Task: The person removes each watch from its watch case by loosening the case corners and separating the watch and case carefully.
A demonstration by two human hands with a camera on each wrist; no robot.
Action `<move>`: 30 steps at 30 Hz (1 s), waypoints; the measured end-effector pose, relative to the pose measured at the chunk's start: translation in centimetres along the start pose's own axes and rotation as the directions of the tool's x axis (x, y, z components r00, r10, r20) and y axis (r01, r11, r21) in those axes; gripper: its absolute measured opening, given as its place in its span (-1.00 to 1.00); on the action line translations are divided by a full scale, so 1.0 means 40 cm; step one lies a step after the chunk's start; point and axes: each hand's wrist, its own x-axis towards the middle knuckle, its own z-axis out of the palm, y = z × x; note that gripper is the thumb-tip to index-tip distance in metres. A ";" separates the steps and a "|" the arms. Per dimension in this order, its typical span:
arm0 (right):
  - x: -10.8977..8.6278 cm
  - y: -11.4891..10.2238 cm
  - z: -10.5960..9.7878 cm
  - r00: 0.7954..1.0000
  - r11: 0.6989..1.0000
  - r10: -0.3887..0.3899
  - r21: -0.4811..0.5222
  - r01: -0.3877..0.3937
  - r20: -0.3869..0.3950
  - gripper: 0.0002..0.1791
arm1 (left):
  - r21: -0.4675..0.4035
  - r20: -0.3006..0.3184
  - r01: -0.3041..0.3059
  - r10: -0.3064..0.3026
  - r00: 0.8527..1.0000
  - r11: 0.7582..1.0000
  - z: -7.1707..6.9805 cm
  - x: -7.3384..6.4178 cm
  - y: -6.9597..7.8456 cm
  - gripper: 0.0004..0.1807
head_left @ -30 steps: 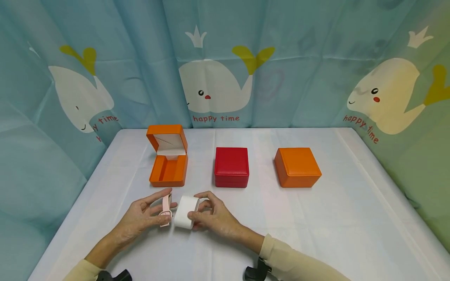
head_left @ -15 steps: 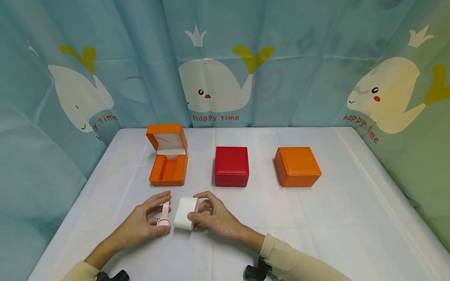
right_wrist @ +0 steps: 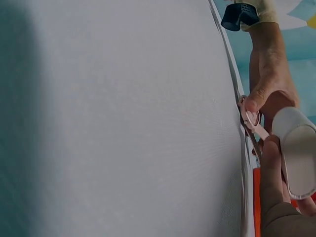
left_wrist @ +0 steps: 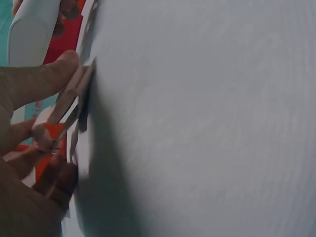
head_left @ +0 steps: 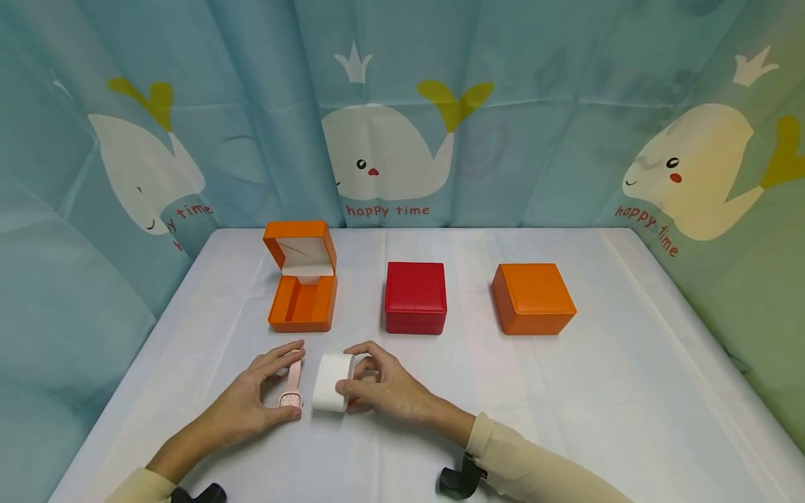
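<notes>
Behind our white-covered table (head_left: 629,391) hangs a blue whale-printed curtain (head_left: 270,140). Since a second ago, the pink watch (head_left: 292,384) has turned so its dial shows in the head view, and it now sits slightly farther from the white cushion (head_left: 330,383). Our left hand (head_left: 242,402) holds the watch between thumb and fingertips; our right hand (head_left: 390,388) grips the cushion's right end, much as before. Our hands are apart. Beyond the watch, the orange box (head_left: 299,327) has its white-lined lid raised over orange compartments. To its right, the red box (head_left: 415,299) and second orange box (head_left: 534,299) have lids down, so we cannot tell their contents.
</notes>
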 end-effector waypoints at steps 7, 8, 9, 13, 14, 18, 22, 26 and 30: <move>0.004 0.002 -0.004 0.999 1.000 0.012 -0.011 -0.011 0.047 -0.48 | 0.015 0.092 0.100 -0.101 0.991 0.995 -0.022 0.009 -0.006 -0.12; 0.005 0.002 -0.004 0.999 1.000 0.012 -0.012 -0.011 0.053 -0.48 | 0.009 0.102 0.108 -0.108 0.989 0.994 -0.024 0.010 -0.006 -0.12; 0.006 0.002 -0.004 0.998 1.000 0.012 -0.011 -0.011 0.058 -0.48 | 0.006 0.109 0.118 -0.117 0.987 0.993 -0.025 0.011 -0.005 -0.13; 0.007 0.002 -0.004 0.997 1.000 0.012 -0.005 -0.011 0.071 -0.47 | 0.048 0.104 0.116 -0.120 0.987 0.992 -0.028 0.016 -0.005 -0.18; 0.008 0.001 -0.004 0.997 1.000 0.011 -0.007 -0.011 0.073 -0.48 | 0.056 0.100 0.114 -0.119 0.988 0.992 -0.028 0.017 -0.005 -0.19; 0.010 -0.001 -0.003 0.996 1.000 0.015 -0.020 -0.013 0.083 -0.48 | 0.077 0.095 0.106 -0.113 0.989 0.991 -0.031 0.018 -0.008 -0.20; 0.012 -0.005 -0.004 0.996 0.999 0.018 -0.030 -0.015 0.091 -0.47 | 0.086 0.087 0.098 -0.105 0.991 0.992 -0.037 0.013 -0.011 -0.19; 0.014 -0.009 -0.003 0.996 0.999 0.015 -0.037 -0.012 0.083 -0.47 | 0.095 0.096 0.099 -0.108 0.989 0.991 -0.044 0.010 -0.011 -0.18; 0.019 -0.010 0.002 0.997 1.000 0.010 -0.020 -0.009 0.071 -0.48 | 0.106 0.105 0.097 -0.108 0.989 0.990 -0.050 0.008 -0.007 -0.14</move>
